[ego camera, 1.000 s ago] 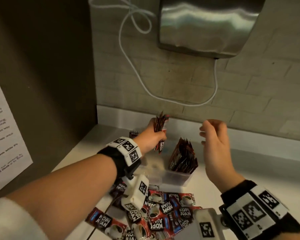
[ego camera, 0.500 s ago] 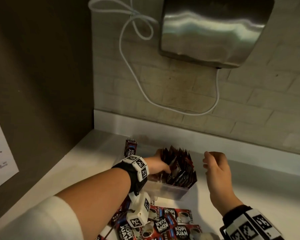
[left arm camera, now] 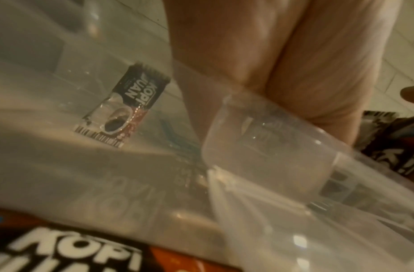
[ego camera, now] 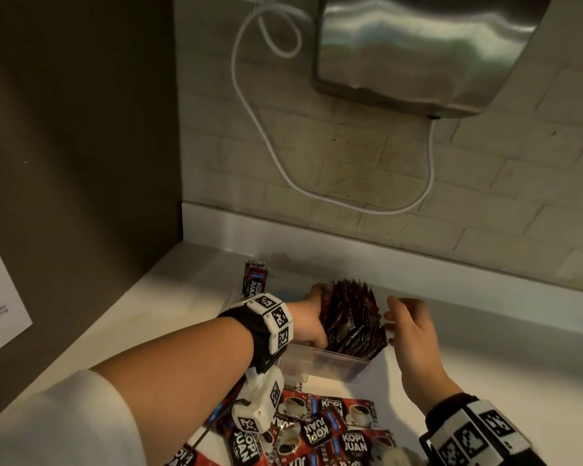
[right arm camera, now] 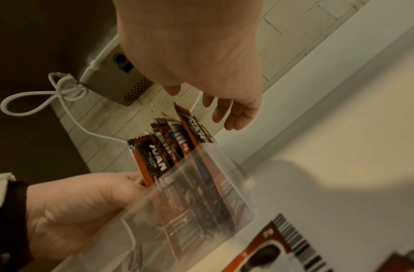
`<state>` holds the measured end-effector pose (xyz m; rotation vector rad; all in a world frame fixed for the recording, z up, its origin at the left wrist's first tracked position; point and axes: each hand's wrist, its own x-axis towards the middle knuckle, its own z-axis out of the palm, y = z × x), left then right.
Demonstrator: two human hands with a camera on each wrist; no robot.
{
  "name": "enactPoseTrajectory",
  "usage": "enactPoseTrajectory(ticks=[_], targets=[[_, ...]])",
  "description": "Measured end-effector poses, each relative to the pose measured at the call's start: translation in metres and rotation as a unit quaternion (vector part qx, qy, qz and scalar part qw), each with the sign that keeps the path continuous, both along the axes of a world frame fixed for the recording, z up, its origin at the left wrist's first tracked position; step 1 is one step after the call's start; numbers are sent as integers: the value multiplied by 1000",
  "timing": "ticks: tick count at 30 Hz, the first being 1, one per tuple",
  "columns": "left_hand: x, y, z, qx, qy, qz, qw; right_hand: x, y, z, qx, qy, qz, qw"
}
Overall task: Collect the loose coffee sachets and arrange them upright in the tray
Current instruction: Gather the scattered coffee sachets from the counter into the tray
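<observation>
Clear rectangular plastic tray (ego camera: 320,363) sits on the white counter (ego camera: 505,371). Red-and-black foil coffee sachets (ego camera: 352,319) stand packed upright in its right half. Left hand (ego camera: 308,322) reaches into the tray, fingers pressed against the left face of the standing sachets. Right hand (ego camera: 409,326) hovers just right of the tray, fingers loosely spread, holding nothing. Loose sachets (ego camera: 323,428) lie flat in front of the tray; one single sachet (ego camera: 254,279) lies behind it.

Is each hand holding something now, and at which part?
Left hand touches the sachets standing in the tray, at their left side; its grip is hidden. Right hand holds nothing.
</observation>
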<state>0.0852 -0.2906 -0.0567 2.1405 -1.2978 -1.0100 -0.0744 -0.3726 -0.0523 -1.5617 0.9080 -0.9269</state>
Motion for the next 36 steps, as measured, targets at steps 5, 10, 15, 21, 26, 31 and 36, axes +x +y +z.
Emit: enactPoseTrajectory(ticks=[5,10,15,21,26,31,36], targets=[[-5,-4,2,-26,9,28,999,2,0,-3,7,6,5,1000],[-10,-7,0,-37,-31,28,998,2,0,-5,15,12,12,1000],[-11,-8,-4,-75,-52,19,996,3,1,-6,34,7,24,999],[-12,-6,-5,-56,-49,16,997,4,0,-11,39,19,26,999],[-12,-5,5,-32,14,31,999,4,-2,-10,60,14,39,997],[-12,3,16,-14,121,57,991,5,3,-4,103,-9,67,992],[-14,1,16,-36,345,147,926,9,5,-6,115,-10,76,990]])
